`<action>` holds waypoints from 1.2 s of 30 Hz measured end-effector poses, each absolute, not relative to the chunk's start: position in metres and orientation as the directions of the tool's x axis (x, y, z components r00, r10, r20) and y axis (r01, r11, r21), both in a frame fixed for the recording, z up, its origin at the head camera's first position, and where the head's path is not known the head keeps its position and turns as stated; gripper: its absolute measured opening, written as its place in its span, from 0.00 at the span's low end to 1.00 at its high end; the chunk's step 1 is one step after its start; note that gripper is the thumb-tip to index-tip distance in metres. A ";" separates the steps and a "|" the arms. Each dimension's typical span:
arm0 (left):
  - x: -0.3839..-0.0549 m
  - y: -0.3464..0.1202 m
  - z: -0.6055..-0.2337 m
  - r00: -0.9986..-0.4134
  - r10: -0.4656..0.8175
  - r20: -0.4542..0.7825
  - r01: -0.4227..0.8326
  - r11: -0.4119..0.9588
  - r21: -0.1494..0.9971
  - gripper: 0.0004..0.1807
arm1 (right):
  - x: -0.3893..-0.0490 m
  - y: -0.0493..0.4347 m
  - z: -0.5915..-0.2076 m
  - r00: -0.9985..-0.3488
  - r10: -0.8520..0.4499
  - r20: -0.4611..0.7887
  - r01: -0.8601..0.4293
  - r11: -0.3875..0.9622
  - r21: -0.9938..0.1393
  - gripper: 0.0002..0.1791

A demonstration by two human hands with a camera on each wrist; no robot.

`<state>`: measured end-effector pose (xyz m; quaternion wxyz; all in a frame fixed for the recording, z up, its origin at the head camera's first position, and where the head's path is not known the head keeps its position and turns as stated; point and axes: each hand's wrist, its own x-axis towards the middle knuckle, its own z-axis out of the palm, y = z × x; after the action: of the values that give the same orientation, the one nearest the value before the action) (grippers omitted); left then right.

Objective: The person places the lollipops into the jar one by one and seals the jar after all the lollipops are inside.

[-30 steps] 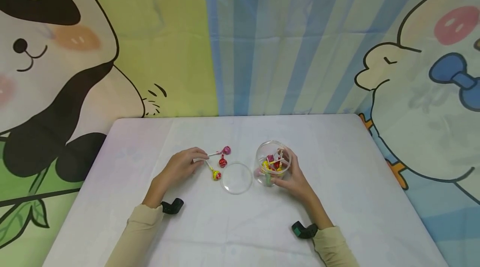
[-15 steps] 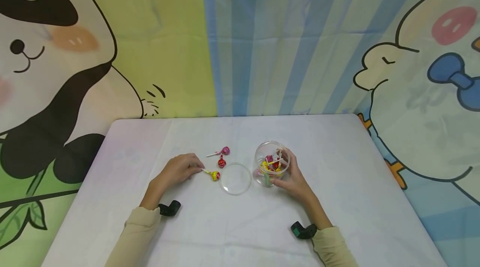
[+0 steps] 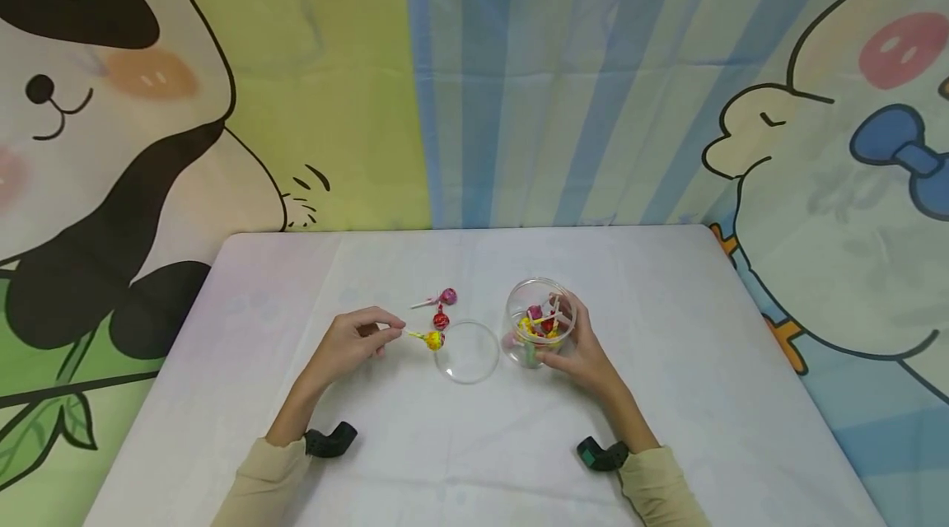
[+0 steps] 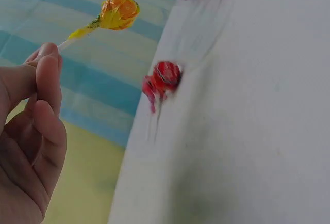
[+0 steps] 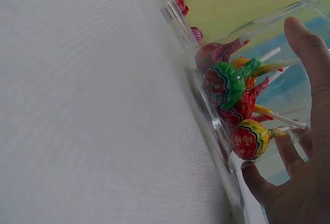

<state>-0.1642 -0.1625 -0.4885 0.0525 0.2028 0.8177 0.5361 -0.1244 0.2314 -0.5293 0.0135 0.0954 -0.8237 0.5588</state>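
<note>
My left hand pinches the white stick of a yellow lollipop between thumb and fingertip; its wrapped head points right, raised above the table in the left wrist view. Around the side of a clear plastic jar my right hand is curled, thumb in front. Inside the jar lie several wrapped lollipops, among them a green one and a yellow-and-red one. A red lollipop and a pink-purple lollipop lie on the table beyond the yellow one.
A round clear lid lies flat between the hands, left of the jar. The white-covered table ends at a cartoon-printed curtain behind it.
My left hand has picked the yellow lollipop up by its stick, and its head has shifted slightly right and up towards the lid. The right hand and jar stay in place.
</note>
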 end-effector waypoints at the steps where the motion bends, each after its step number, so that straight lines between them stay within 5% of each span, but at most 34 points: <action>1: -0.163 -0.157 -0.484 -0.906 0.398 0.143 0.285 0.323 0.903 0.11 | -0.124 0.232 -0.529 -0.982 -0.141 0.128 -0.171 0.358 -0.918 0.58; 16: -0.172 -0.052 -0.417 -0.782 0.451 0.431 0.506 0.055 0.861 0.07 | -0.125 0.233 -0.530 -0.985 -0.135 0.111 -0.152 0.346 -0.926 0.58; 24: -0.187 0.000 -0.413 -0.686 0.577 0.443 0.706 0.384 0.595 0.08 | -0.126 0.232 -0.531 -0.983 -0.145 0.112 -0.159 0.367 -0.916 0.58; 36: -0.185 0.030 -0.422 -0.773 0.605 0.190 0.591 0.581 0.560 0.08 | -0.126 0.233 -0.531 -0.979 -0.154 0.131 -0.179 0.354 -0.918 0.59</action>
<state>-0.1851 0.0305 -0.4220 0.0108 0.3364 0.8889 0.3108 -0.1255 0.2331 -0.5311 0.0108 0.1011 -0.8227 0.5593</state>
